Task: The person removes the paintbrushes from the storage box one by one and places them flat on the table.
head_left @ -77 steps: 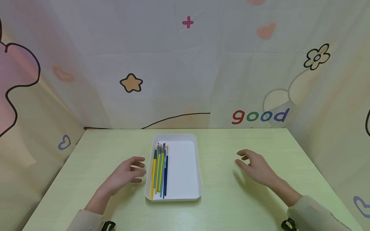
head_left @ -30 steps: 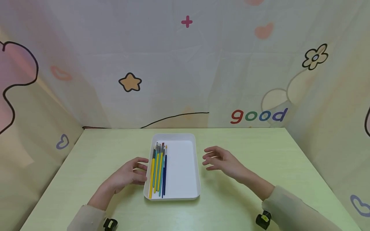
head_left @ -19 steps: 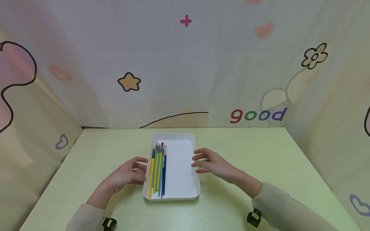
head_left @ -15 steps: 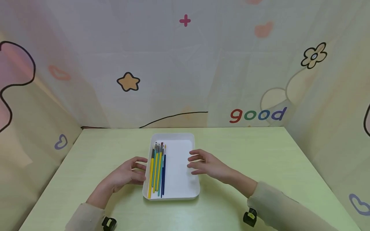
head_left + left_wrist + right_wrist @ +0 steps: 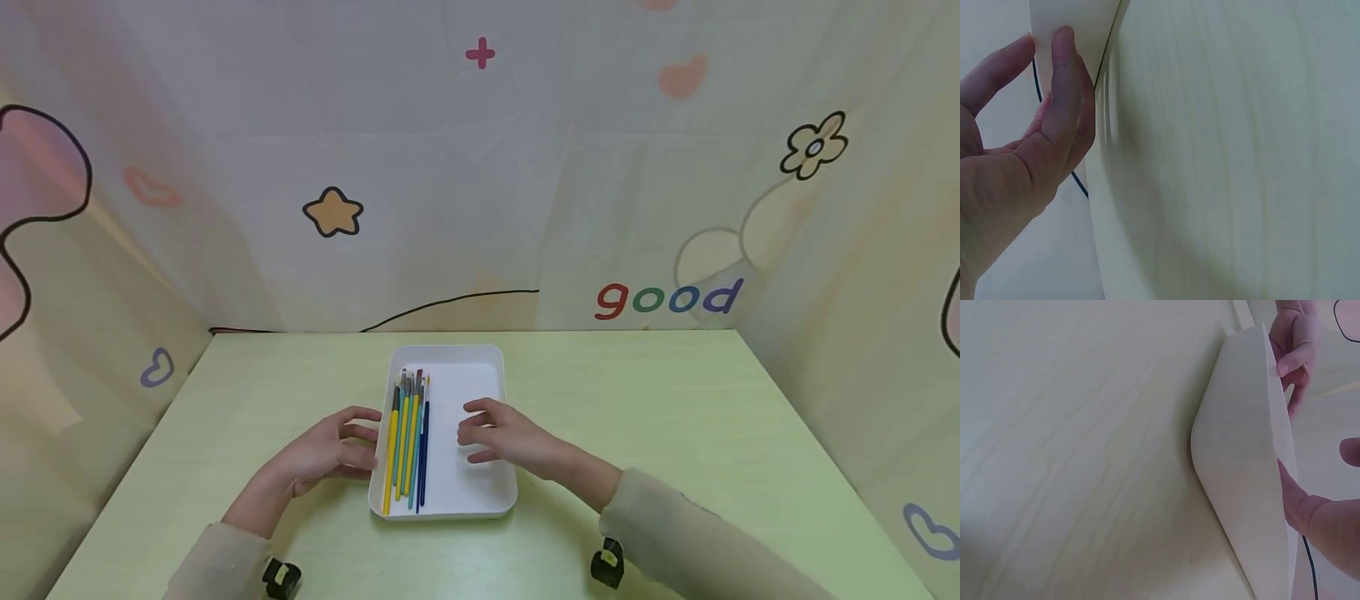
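Note:
On the table lies a white rectangular tray, with several paintbrushes side by side along its left half. Their handles are yellow, teal and dark blue, and the bristle ends point away from me. My left hand is at the tray's left side. In the left wrist view its fingertips rest against the tray's outer wall. Over the right half of the tray hovers my right hand, fingers loosely bent and apart, holding nothing. The right wrist view shows the tray wall in front of part of that hand.
The pale green wood-grain table extends on both sides of the tray. A printed curtain hangs behind and at the sides. Each sleeve has a small black device near it.
My right hand has moved left from the table at the right to over the tray. The left hand has moved slightly in to the tray's edge. The brushes have stayed put.

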Action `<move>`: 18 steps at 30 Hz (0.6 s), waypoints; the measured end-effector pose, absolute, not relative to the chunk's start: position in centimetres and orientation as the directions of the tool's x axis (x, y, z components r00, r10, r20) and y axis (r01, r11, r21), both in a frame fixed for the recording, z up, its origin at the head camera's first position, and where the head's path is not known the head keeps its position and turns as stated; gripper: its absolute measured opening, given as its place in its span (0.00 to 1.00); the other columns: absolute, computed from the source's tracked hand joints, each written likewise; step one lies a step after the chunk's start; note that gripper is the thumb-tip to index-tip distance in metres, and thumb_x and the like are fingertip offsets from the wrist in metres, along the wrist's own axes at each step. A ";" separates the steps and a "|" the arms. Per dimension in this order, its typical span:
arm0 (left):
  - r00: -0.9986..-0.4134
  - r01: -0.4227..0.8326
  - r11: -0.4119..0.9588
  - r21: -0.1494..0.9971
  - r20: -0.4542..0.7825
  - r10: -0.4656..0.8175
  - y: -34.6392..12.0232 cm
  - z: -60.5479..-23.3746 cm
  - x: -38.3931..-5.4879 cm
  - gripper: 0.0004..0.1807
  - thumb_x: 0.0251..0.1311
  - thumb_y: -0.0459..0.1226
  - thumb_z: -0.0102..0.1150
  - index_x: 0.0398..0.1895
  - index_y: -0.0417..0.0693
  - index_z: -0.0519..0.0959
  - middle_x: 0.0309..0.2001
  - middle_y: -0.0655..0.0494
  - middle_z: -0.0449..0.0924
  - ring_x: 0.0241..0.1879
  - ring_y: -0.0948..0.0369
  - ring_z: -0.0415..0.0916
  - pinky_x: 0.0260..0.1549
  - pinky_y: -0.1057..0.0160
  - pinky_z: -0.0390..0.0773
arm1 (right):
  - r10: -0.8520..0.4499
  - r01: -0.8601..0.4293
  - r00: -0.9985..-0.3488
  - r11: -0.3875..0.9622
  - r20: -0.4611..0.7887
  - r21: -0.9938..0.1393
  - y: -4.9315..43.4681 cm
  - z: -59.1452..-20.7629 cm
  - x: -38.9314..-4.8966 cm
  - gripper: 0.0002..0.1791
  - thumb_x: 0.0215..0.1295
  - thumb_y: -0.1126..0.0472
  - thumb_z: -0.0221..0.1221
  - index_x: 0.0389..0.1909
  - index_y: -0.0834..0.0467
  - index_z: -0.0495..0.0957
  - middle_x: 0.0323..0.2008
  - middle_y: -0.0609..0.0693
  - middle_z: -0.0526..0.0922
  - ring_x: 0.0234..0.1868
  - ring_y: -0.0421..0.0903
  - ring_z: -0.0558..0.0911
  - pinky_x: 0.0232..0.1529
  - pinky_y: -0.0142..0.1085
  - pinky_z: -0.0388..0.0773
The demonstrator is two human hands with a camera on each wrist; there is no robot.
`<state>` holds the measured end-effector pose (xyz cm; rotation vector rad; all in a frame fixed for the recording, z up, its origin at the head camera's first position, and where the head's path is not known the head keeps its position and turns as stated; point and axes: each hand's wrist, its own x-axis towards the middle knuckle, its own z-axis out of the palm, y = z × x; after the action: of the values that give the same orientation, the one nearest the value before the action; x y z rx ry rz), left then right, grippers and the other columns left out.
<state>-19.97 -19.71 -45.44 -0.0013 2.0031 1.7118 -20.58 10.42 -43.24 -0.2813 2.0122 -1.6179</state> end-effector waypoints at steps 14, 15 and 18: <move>-0.849 -0.333 0.173 0.927 -0.375 0.372 -20.0 -46.0 -20.5 0.43 0.56 0.25 0.68 0.74 0.37 0.59 0.61 0.35 0.71 0.48 0.47 0.80 0.51 0.48 0.83 | -0.442 0.337 -0.820 0.143 -0.365 -0.931 7.7 -44.7 -20.7 0.30 0.75 0.58 0.57 0.69 0.71 0.63 0.58 0.64 0.79 0.57 0.57 0.82 0.54 0.48 0.82; -0.848 -0.333 0.171 0.927 -0.374 0.377 -20.1 -46.0 -20.5 0.43 0.56 0.25 0.68 0.74 0.37 0.58 0.61 0.34 0.71 0.49 0.47 0.80 0.51 0.48 0.83 | -0.437 0.343 -0.821 0.135 -0.367 -0.929 7.4 -44.8 -20.6 0.29 0.75 0.58 0.57 0.69 0.71 0.64 0.58 0.64 0.79 0.57 0.57 0.82 0.54 0.48 0.82; -0.845 -0.336 0.164 0.927 -0.374 0.381 -20.2 -46.1 -20.5 0.43 0.56 0.25 0.68 0.74 0.37 0.58 0.61 0.35 0.71 0.49 0.47 0.80 0.51 0.48 0.83 | -0.428 0.345 -0.827 0.127 -0.365 -0.930 6.8 -44.8 -20.6 0.29 0.76 0.57 0.57 0.68 0.72 0.65 0.57 0.64 0.79 0.57 0.57 0.82 0.53 0.47 0.83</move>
<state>-20.50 -20.16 -46.08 0.0430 1.9080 1.7347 -20.59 6.77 -44.84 -0.0805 1.8416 -1.7577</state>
